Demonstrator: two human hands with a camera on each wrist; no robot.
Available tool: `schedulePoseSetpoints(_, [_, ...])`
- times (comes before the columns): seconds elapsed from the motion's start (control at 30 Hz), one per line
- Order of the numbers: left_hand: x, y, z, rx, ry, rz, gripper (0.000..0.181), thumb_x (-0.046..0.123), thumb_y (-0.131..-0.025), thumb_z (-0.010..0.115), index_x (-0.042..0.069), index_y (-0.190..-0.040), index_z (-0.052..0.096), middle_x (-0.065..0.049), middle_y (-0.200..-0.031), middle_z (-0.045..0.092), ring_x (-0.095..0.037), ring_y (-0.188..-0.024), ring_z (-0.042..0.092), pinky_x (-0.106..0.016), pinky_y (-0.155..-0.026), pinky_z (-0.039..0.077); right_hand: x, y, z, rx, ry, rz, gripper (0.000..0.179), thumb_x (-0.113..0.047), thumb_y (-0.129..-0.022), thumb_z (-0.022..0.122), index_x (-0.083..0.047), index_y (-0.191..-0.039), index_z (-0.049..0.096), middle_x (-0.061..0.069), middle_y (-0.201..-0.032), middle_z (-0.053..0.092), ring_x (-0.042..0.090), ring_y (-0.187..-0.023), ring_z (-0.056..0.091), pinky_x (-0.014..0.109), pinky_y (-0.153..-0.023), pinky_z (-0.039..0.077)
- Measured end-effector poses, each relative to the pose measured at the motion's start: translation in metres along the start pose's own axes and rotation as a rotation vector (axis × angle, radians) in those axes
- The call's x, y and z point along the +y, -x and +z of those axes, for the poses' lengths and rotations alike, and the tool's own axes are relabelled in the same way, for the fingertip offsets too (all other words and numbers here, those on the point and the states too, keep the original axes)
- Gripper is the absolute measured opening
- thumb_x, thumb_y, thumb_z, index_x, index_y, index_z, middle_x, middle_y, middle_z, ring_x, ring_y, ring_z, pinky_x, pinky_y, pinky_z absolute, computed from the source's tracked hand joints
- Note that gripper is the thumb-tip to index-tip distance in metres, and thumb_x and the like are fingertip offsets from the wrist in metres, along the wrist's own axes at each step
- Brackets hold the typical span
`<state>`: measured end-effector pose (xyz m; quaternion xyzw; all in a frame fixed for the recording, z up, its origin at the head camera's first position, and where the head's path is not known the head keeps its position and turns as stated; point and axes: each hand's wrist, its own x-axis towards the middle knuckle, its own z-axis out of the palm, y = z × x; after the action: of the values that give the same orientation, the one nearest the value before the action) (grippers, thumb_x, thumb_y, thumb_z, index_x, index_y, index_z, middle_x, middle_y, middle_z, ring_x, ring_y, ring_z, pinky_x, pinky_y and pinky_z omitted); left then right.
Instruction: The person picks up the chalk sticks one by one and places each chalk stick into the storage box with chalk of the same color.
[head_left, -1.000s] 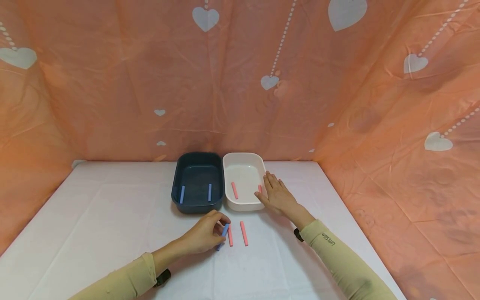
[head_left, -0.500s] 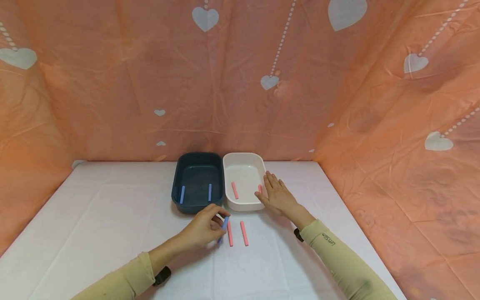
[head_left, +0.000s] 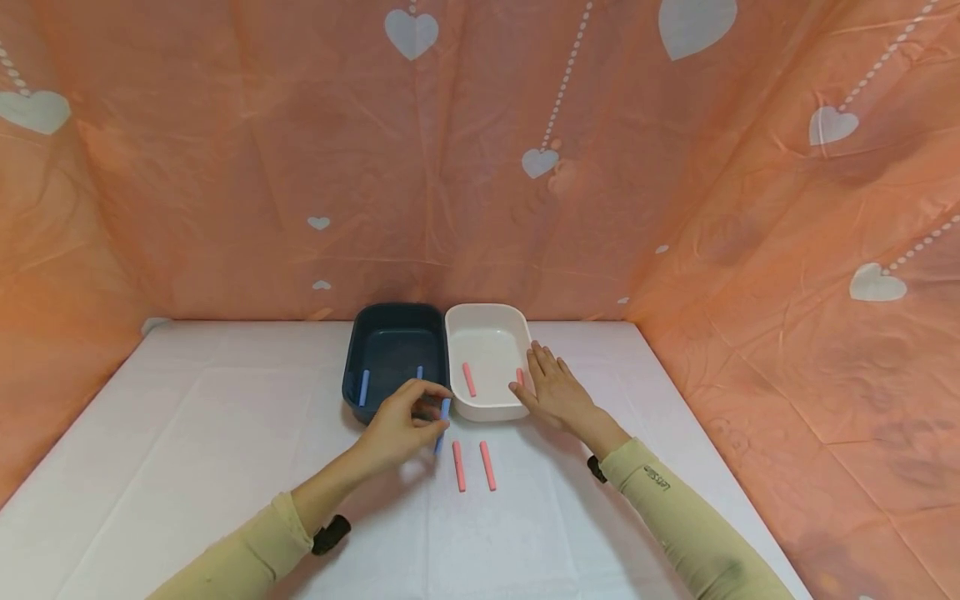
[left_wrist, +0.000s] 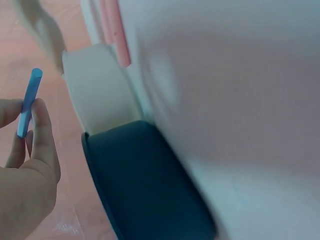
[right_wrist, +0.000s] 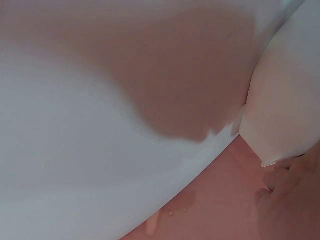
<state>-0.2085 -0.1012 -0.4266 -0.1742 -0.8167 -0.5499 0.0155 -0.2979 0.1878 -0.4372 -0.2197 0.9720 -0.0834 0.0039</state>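
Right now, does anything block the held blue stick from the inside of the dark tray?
Only the dark tray's near wall; no other thing shows between it and the blue stick in the left hand.

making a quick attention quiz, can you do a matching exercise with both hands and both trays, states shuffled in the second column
Column one
1. dark tray
2. left hand
3. white tray
4. right hand

Column two
a. at a tray's outer side, fingers straight
b. has two pink sticks in it
c. pinches a single blue stick
d. has two blue sticks in it

Right pairs: 1-d, 2-c, 3-b, 4-a
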Motion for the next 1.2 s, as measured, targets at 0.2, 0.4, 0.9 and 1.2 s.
schedulePoseSetpoints(0.2, [0.003, -0.010, -0.010, 0.072, 0.009, 0.000, 0.034, -0.002, -0.092, 0.074, 0.002, -0.125, 0.066, -0.017, -0.122, 0.059, -0.027, -0.104, 0.069, -0.024, -0.081, 0.057, 0.000, -0.001, 0.000, -0.007, 0.000, 0.005, 0.082, -0.051, -0.109, 0.040, 0.011, -0.160, 0.019, 0.025, -0.171, 0.010, 0.041, -0.158, 0.013, 0.054, -0.126, 0.014])
schedulePoseSetpoints(0.4, [0.004, -0.024, -0.022, 0.129, -0.007, -0.028, 0.034, 0.005, -0.096, 0.073, 0.003, -0.129, 0.064, -0.016, -0.126, 0.059, -0.030, -0.110, 0.067, -0.025, -0.081, 0.056, 0.001, -0.001, 0.000, -0.001, -0.004, 0.005, 0.083, -0.051, -0.109, 0.040, 0.011, -0.160, 0.020, 0.026, -0.171, 0.012, 0.041, -0.158, 0.013, 0.054, -0.126, 0.015])
schedulePoseSetpoints(0.9, [-0.025, -0.060, -0.050, 0.162, -0.114, -0.102, 0.037, 0.007, -0.097, 0.070, -0.001, -0.132, 0.061, -0.021, -0.129, 0.060, -0.034, -0.110, 0.069, -0.036, -0.086, 0.057, 0.002, -0.001, 0.002, 0.021, -0.007, -0.003, 0.081, -0.049, -0.109, 0.042, 0.011, -0.159, 0.022, 0.026, -0.170, 0.014, 0.043, -0.157, 0.016, 0.055, -0.126, 0.016])
schedulePoseSetpoints(1.2, [-0.041, -0.078, -0.056, 0.102, -0.207, -0.140, 0.037, 0.005, -0.095, 0.071, -0.007, -0.129, 0.062, -0.026, -0.124, 0.064, -0.038, -0.109, 0.070, -0.044, -0.089, 0.057, 0.002, -0.001, 0.001, -0.004, -0.001, 0.008, 0.084, -0.054, -0.109, 0.037, 0.009, -0.161, 0.018, 0.024, -0.171, 0.010, 0.039, -0.158, 0.012, 0.053, -0.127, 0.014])
